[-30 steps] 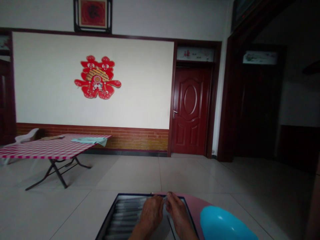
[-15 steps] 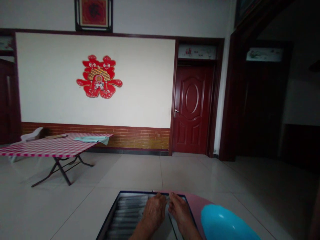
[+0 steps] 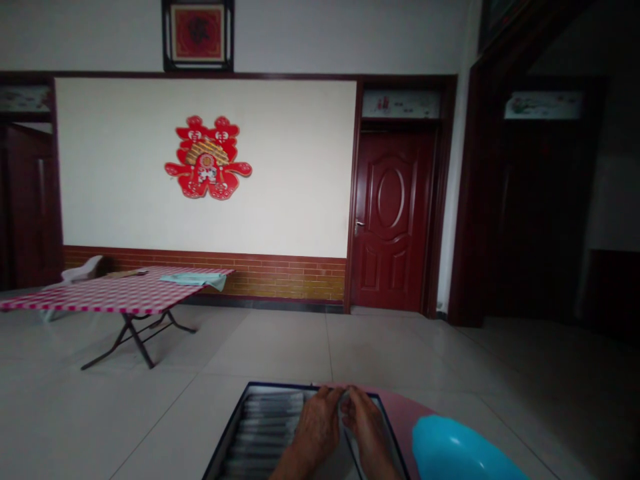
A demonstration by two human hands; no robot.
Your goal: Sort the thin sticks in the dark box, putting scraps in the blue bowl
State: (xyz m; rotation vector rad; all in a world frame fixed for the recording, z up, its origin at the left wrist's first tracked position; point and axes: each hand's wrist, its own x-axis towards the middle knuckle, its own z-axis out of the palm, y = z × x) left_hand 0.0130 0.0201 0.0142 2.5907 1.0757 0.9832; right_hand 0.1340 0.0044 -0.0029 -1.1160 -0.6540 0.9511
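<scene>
My left hand [image 3: 317, 427] and my right hand [image 3: 365, 427] reach forward at the bottom of the view, their fingertips meeting near the far edge of a dark-rimmed open box [image 3: 280, 385]. Rows of long silvery-grey items [image 3: 265, 417] lie side by side in the box. My fingers pinch together there, but anything thin between them is too small to make out. The box rests on a round pink tabletop [image 3: 400, 417]. A glossy turquoise bowl [image 3: 463, 450] sits just right of my right hand, not touching it.
A folding table with a red-and-white checked cloth [image 3: 115, 297] stands far to the left on the tiled floor [image 3: 265, 347], with a pale green cloth [image 3: 195, 279] on it. Beyond are a red door [image 3: 390, 220] and a dark doorway [image 3: 545, 213].
The whole room has shifted slightly right in the view. My fingertips have drawn closer together at the box's far edge, and the box and bowl stay in place relative to my hands.
</scene>
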